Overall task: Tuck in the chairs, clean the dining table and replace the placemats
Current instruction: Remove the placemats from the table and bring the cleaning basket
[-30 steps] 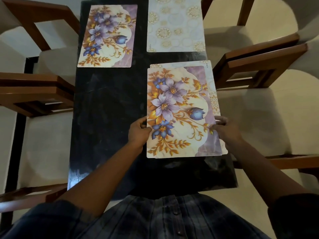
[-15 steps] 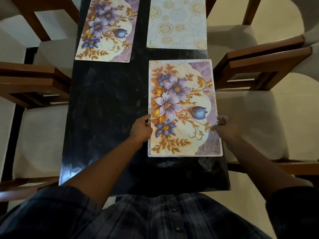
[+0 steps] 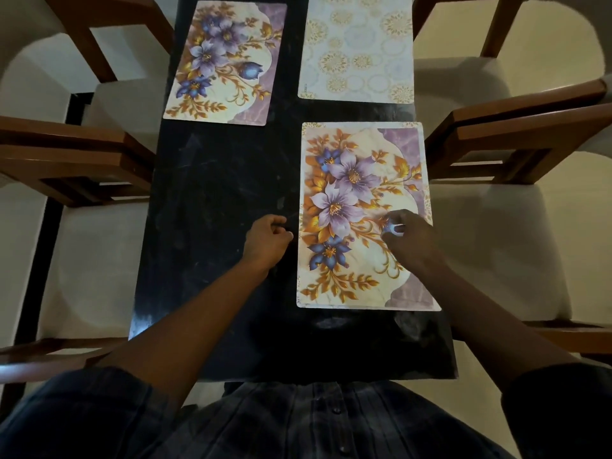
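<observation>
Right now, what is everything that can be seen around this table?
table: one, glossy black, centre of the view
far floral placemat: one, purple and blue flowers with orange leaves, far left of the table
near floral placemat: one, same pattern, near right of the table; a pale patterned sliver peeks out along its right edge
pale placemat: one, cream with gold circles, far right of the table
chairs: several, exact count unclear, brown wood with cream seats, along both long sides
shirt: one, dark checked, buttoned, bottom edge
left hand: one, fingers curled, holding nothing, over the table just left of the near mat
right hand: one, resting on the near mat
</observation>
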Demonstrator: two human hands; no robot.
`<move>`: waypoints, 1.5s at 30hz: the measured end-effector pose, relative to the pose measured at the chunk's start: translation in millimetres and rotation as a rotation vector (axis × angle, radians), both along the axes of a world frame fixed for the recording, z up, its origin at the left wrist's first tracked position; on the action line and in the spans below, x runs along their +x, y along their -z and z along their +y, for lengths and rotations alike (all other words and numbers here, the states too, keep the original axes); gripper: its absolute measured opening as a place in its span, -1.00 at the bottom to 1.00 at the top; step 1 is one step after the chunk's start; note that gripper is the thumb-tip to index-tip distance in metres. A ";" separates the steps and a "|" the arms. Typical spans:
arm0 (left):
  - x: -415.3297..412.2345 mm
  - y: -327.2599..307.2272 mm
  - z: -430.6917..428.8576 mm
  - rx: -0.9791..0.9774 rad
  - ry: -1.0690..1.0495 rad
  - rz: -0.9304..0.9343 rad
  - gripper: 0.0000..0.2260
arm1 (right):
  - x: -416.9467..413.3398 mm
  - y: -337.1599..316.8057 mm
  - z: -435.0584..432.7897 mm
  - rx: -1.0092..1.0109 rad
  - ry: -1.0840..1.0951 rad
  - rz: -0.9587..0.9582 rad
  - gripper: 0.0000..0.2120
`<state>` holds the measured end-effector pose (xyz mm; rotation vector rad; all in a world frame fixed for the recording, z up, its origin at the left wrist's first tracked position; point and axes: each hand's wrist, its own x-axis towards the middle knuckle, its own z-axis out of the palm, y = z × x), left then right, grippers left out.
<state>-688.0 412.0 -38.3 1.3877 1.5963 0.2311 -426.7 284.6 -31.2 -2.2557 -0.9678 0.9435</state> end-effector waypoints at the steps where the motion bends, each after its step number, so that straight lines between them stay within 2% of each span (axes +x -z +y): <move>1: -4.8 -1.6 6.7 0.006 -0.011 -0.014 -0.66 | -7.5 -1.7 11.0 0.006 -0.022 0.002 -0.61; 12: -71.9 -20.4 126.9 0.059 -0.146 -0.086 -0.75 | -91.8 -16.1 151.5 0.043 -0.082 0.088 -0.59; 24: -125.5 -0.6 311.2 0.049 -0.263 -0.048 -0.50 | -122.4 15.3 318.0 0.040 0.354 0.589 -0.51; 29: -124.0 5.6 360.5 0.022 -0.280 -0.072 -0.76 | -127.4 23.1 362.8 0.078 0.501 0.675 -0.48; 33: -111.3 5.8 381.9 -0.011 -0.408 -0.112 -0.96 | -134.3 28.3 379.4 0.096 0.499 0.647 -0.69; 36: -108.5 6.6 393.0 -0.072 -0.551 -0.197 -0.96 | -136.3 20.7 389.9 -0.029 0.611 0.614 -0.69; 38: -109.5 6.5 396.2 -0.101 -0.557 -0.230 -0.86 | -134.0 19.5 395.2 -0.070 0.644 0.645 -0.71; 40: -110.2 7.7 397.7 -0.114 -0.573 -0.234 -0.78 | -133.1 18.6 399.8 -0.049 0.642 0.677 -0.72; 44: -105.9 5.3 388.3 -0.125 -0.562 -0.249 -0.95 | -137.3 14.2 413.4 0.081 0.565 0.768 -0.66; 45: -105.9 4.4 383.9 -0.131 -0.548 -0.253 -0.91 | -138.3 13.5 416.5 0.116 0.561 0.783 -0.64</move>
